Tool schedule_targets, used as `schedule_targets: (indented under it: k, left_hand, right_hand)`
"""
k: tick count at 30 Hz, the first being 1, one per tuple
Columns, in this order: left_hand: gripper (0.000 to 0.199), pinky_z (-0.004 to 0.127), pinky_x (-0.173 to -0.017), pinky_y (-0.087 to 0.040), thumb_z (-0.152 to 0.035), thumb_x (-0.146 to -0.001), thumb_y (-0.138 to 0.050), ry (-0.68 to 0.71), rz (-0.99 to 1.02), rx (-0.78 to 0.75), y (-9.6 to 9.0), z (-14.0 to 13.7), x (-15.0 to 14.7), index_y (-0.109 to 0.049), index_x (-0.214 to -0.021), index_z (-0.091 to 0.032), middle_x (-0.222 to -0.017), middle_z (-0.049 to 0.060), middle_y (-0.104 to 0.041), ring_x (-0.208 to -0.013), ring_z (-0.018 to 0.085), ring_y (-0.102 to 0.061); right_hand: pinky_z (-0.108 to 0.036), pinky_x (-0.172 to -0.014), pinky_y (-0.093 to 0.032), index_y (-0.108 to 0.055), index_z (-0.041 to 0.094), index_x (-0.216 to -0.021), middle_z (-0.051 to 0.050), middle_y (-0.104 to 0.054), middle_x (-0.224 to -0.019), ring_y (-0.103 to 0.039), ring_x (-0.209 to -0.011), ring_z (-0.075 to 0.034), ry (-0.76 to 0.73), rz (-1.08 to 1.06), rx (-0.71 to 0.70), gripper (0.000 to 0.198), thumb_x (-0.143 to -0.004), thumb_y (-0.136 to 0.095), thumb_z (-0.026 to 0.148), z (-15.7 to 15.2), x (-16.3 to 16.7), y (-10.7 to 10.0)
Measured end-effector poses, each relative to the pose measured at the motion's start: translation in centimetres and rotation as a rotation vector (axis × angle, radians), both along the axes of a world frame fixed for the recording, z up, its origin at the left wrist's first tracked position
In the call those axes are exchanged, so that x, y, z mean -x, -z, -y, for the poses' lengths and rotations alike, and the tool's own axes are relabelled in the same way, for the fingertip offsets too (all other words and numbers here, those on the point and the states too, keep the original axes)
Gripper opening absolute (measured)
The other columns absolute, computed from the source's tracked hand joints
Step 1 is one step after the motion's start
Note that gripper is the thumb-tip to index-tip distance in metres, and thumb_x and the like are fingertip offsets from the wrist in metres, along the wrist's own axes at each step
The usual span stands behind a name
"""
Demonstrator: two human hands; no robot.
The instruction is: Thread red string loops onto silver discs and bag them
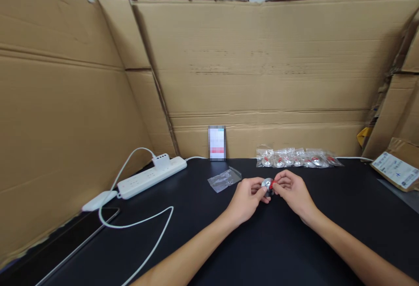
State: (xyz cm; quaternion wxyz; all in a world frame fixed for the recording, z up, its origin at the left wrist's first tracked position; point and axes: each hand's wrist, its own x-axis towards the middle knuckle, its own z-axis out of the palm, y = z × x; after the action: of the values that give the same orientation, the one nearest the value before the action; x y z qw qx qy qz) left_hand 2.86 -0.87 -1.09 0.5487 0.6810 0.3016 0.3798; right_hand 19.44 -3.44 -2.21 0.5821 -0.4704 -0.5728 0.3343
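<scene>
Between my hands is a small round silver piece [267, 183], shiny like metal. The fingers and thumb of my left hand [246, 198] are closed around its left side. My right hand [293, 192] pinches a small red part [272, 184] at the silver piece's right side; whether that part is a cord or a tab I cannot tell. A flat clear plastic bag [224, 179] lies left of my left hand. Behind my hands, along the cardboard wall, is a row of several clear bags [296, 158] holding similar silver pieces with red parts.
A phone [216, 143] leans upright against the cardboard wall [262, 68]. At left are a white power strip [152, 177], a white cable [140, 223] and a dark flat device [78, 238]. A labelled cardboard package [397, 168] sits at right on the black tabletop [203, 242].
</scene>
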Motion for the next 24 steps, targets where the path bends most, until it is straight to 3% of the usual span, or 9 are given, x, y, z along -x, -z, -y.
schedule_targets:
  k: [5, 9, 15, 24]
  left_hand:
    - [0.029, 0.035, -0.073, -0.056, -0.032, -0.085, -0.063, 0.029, 0.027, -0.031, -0.3, -0.1, 0.0, -0.069, -0.102, -0.01, -0.089, 0.012, -0.071, -0.073, 0.02, -0.067]
    - [0.032, 0.035, -0.072, -0.056, -0.035, -0.085, -0.063, 0.078, 0.046, -0.027, -0.6, -0.2, 0.2, -0.068, -0.104, -0.009, -0.089, 0.012, -0.07, -0.075, 0.02, -0.067]
    - [0.035, 0.035, -0.072, -0.055, -0.037, -0.084, -0.064, 0.09, 0.036, -0.013, -0.7, -0.2, 0.3, -0.068, -0.104, -0.008, -0.084, 0.011, -0.069, -0.071, 0.02, -0.067]
    - [0.032, 0.036, -0.071, -0.055, -0.033, -0.086, -0.061, 0.079, 0.014, -0.027, -0.8, 0.0, 0.2, -0.067, -0.104, -0.008, -0.083, 0.011, -0.069, -0.071, 0.02, -0.067]
  right_hand:
    - [-0.024, -0.05, -0.049, -0.06, 0.017, -0.099, -0.004, -0.069, -0.077, -0.064, -0.061, -0.016, -0.077, -0.019, 0.059, 0.027, -0.075, -0.064, 0.029, 0.0, 0.1, -0.1]
    - [-0.025, -0.052, -0.047, -0.066, 0.017, -0.092, -0.005, -0.07, -0.085, -0.061, -0.063, -0.015, -0.183, 0.002, 0.117, 0.02, -0.078, -0.061, 0.031, 0.1, 0.0, -0.7]
    - [-0.026, -0.055, -0.044, -0.069, 0.017, -0.084, -0.003, -0.067, -0.077, -0.057, -0.061, -0.013, -0.251, -0.018, 0.122, 0.015, -0.077, -0.064, 0.029, 0.3, -0.3, -1.3]
    - [-0.025, -0.064, -0.044, -0.068, 0.018, -0.088, -0.003, -0.068, -0.083, -0.06, -0.077, -0.016, -0.201, -0.218, 0.181, 0.024, -0.065, -0.075, 0.02, 0.3, -0.8, -1.3]
